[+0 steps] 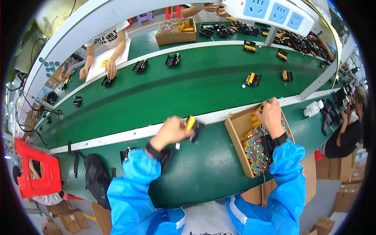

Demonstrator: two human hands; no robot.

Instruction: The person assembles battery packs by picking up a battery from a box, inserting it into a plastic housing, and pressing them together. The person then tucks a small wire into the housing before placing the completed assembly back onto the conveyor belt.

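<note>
My left hand (171, 132) grips a black plastic casing (197, 132) with a yellow cylindrical battery cell (190, 123) in it, over the near edge of the green belt. A small white connector (178, 146) hangs below. At the right, my right hand (270, 114) reaches into the far end of an open cardboard box (237, 145), its fingers curled down on a yellow battery cell (257, 111), partly hidden. Rows of yellow cells with teal ends and red wires (254, 150) fill the box. Another black casing (167, 157) lies beneath my left wrist.
Beyond the box, the green conveyor belt (188, 88) carries several casings, some with yellow cells (250, 79). A power strip (274, 13) hangs overhead. A black bag (96, 176) and red stool (37, 172) are left; a white bottle (313, 109) stands right. Co-workers sit around.
</note>
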